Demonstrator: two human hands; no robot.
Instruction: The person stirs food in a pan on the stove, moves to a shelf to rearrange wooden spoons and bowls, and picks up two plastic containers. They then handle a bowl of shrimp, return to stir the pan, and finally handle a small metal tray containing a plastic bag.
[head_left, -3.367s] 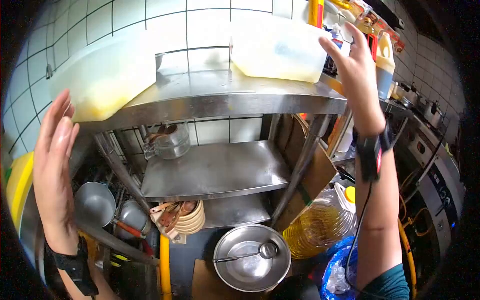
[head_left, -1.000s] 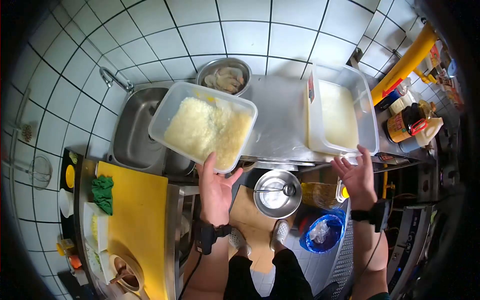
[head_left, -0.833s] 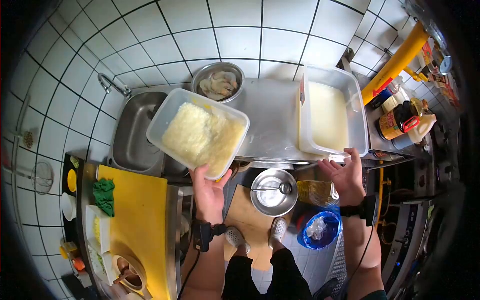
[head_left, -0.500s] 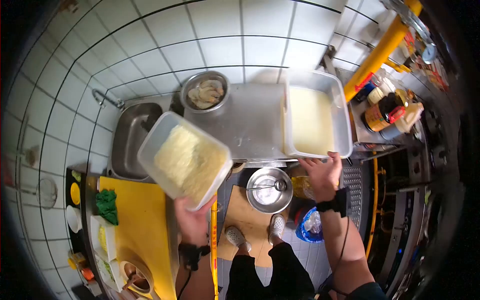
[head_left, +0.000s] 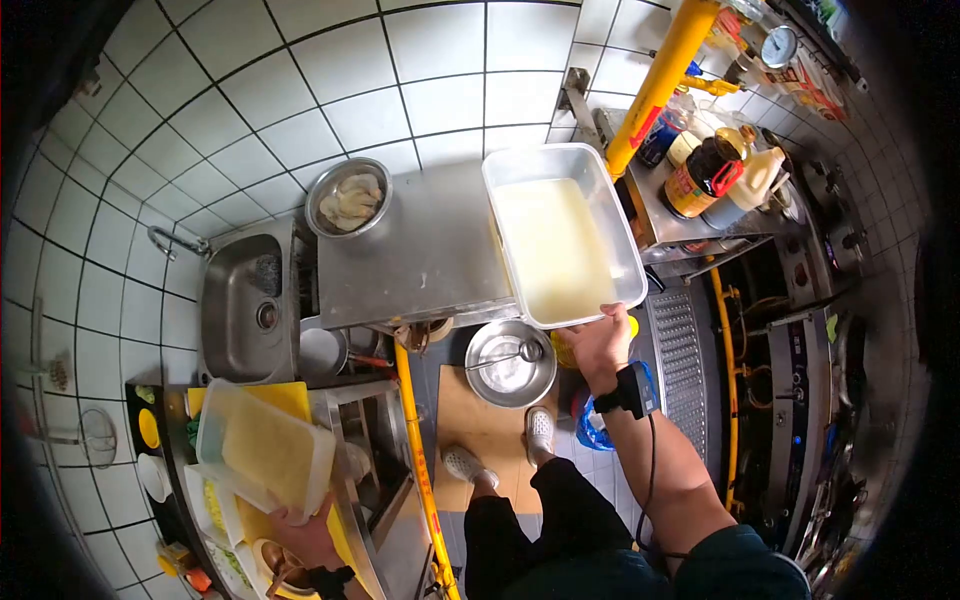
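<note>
My left hand [head_left: 308,535] is closed on the near end of a translucent plastic container [head_left: 318,470], held tilted over the yellow cutting board [head_left: 350,545] at lower left. Pale yellow shows through its wall. With thumb at the rim and fingers underneath, my right hand [head_left: 600,350] grips the near corner of a second clear plastic container [head_left: 628,262]. This one holds a smooth pale yellow layer [head_left: 555,240] and overlaps the right end of the steel counter [head_left: 420,250].
A steel bowl of shrimp [head_left: 350,200] stands at the counter's back left, beside the sink [head_left: 225,330]. On the floor sits a metal basin [head_left: 512,385] with a ladle [head_left: 528,351]. Sauce bottles [head_left: 692,180] crowd the right shelf. A yellow pipe [head_left: 412,430] rises near my left side.
My left hand has carried its container down and left, from beside the counter to over the cutting board. My right hand stays on the other container. The view has shifted right.
</note>
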